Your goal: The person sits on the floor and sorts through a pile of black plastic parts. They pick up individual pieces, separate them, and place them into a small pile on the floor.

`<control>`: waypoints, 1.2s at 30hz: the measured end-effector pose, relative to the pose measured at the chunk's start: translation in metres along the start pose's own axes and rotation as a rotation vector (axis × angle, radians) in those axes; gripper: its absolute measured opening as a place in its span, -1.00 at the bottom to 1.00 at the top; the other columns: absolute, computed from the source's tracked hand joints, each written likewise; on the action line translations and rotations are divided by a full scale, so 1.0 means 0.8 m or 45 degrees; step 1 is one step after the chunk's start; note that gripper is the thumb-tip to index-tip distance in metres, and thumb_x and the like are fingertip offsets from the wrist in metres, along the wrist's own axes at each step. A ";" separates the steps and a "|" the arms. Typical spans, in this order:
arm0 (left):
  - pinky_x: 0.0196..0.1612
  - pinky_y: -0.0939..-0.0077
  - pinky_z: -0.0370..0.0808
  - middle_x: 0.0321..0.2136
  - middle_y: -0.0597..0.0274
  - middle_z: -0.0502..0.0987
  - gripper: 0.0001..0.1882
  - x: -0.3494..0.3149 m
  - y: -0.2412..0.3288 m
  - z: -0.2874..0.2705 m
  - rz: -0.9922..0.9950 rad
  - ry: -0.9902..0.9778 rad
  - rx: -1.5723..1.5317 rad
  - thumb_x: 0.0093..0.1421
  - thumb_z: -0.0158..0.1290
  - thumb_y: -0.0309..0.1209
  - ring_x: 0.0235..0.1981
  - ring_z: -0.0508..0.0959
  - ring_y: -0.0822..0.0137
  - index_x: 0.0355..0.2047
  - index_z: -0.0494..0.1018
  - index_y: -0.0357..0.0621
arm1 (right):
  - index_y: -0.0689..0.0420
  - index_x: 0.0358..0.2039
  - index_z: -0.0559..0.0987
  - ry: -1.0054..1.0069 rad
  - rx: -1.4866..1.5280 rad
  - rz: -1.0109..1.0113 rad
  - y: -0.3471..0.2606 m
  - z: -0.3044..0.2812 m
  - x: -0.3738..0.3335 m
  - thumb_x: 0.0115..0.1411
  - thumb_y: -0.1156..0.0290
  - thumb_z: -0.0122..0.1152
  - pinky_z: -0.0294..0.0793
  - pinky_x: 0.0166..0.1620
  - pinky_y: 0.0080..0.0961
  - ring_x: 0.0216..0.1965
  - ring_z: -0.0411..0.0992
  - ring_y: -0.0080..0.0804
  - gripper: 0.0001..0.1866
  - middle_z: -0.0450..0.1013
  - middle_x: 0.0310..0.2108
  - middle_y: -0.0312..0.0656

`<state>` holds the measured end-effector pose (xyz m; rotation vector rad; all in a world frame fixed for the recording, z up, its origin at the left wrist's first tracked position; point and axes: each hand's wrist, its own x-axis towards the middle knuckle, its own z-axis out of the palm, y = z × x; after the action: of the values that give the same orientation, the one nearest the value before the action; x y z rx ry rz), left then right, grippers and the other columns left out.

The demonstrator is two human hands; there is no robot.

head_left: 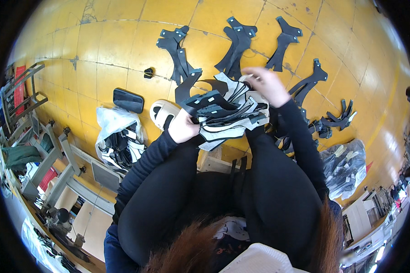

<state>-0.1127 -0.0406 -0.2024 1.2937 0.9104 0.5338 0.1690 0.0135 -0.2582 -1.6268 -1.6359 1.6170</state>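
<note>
Head view, far left: shows a grey metal frame (59,187) with straight, squared bars. Further right, shows a clear, crinkled plastic bag (109,119) stuffed with black and white strips (123,148), then a smooth dark pad (128,100) with rounded corners, resting on the glossy yellow floor (109,50). Next, shows a cream shoe (163,111) with cut-out openings and, beyond, overlapping flat black cut-outs (171,44) with flared ends. Clasps the left end of a thick stack (228,129) in the left hand (184,128), fingers closed together around the edge, tips partly hidden. Holds the stack above the floor, layered dark on top and pale grey-white below, edges curved and uneven. Has the right hand (268,85) at the stack's far right side, fingers blurred; cannot tell whether pinching or only touching. Toward the right edge, shows a small heap of narrow dark strips (341,120) and, nearer, a bulging translucent bag (346,168), its film wrinkled and shiny.
</note>
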 end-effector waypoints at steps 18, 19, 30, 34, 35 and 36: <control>-0.02 0.61 0.31 -0.17 0.35 0.41 -0.40 0.001 -0.005 0.015 -0.284 0.051 -0.201 -0.10 0.09 -0.76 -0.11 0.40 0.51 0.01 0.32 -0.18 | 0.24 -0.41 0.56 -0.136 0.164 -0.283 -0.146 -0.040 -0.064 0.06 0.54 0.26 0.36 -0.27 -0.57 -0.39 0.42 -0.54 -0.92 0.49 -0.44 -0.24; -0.06 0.65 0.31 -0.20 0.38 0.40 -0.46 0.003 -0.004 0.016 -0.283 0.055 -0.204 -0.11 0.07 -0.78 -0.13 0.38 0.56 -0.07 0.33 -0.16 | 0.24 -0.40 0.56 -0.131 0.181 -0.281 -0.145 -0.039 -0.065 0.06 0.55 0.26 0.36 -0.28 -0.58 -0.40 0.41 -0.54 -0.91 0.49 -0.44 -0.24; 0.08 0.50 0.34 -0.02 0.26 0.41 -0.32 0.002 -0.009 0.013 -0.271 0.011 -0.301 -0.05 0.25 -0.63 0.01 0.41 0.43 0.10 0.25 -0.18 | 0.20 -0.31 0.56 -0.092 0.288 -0.186 -0.153 -0.031 -0.072 0.05 0.57 0.26 0.35 -0.31 -0.63 -0.42 0.38 -0.62 -0.85 0.45 -0.49 -0.32; 0.08 0.51 0.34 -0.02 0.26 0.41 -0.34 0.003 -0.006 0.010 -0.281 -0.025 -0.206 -0.04 0.24 -0.64 0.01 0.41 0.43 0.09 0.25 -0.18 | 0.20 -0.29 0.54 -0.072 0.295 -0.109 -0.149 -0.030 -0.072 0.07 0.56 0.25 0.35 -0.31 -0.65 -0.43 0.37 -0.64 -0.84 0.44 -0.49 -0.33; 0.08 0.51 0.34 -0.01 0.26 0.41 -0.34 0.003 -0.007 0.010 -0.280 -0.031 -0.214 -0.04 0.24 -0.64 0.02 0.41 0.43 0.09 0.25 -0.18 | 0.20 -0.29 0.54 -0.064 0.331 -0.092 -0.149 -0.029 -0.072 0.07 0.56 0.25 0.35 -0.32 -0.65 -0.43 0.37 -0.64 -0.84 0.44 -0.49 -0.33; 0.08 0.51 0.34 -0.01 0.25 0.41 -0.34 0.003 -0.009 0.010 -0.277 -0.038 -0.222 -0.04 0.23 -0.65 0.02 0.41 0.43 0.09 0.25 -0.18 | 0.20 -0.28 0.53 -0.057 0.366 -0.076 -0.149 -0.029 -0.072 0.07 0.55 0.25 0.34 -0.32 -0.65 -0.44 0.37 -0.65 -0.83 0.43 -0.49 -0.34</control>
<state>-0.1058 -0.0448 -0.2099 1.0282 0.9452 0.4125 0.1494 0.0106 -0.1255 -1.3942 -1.3816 1.7740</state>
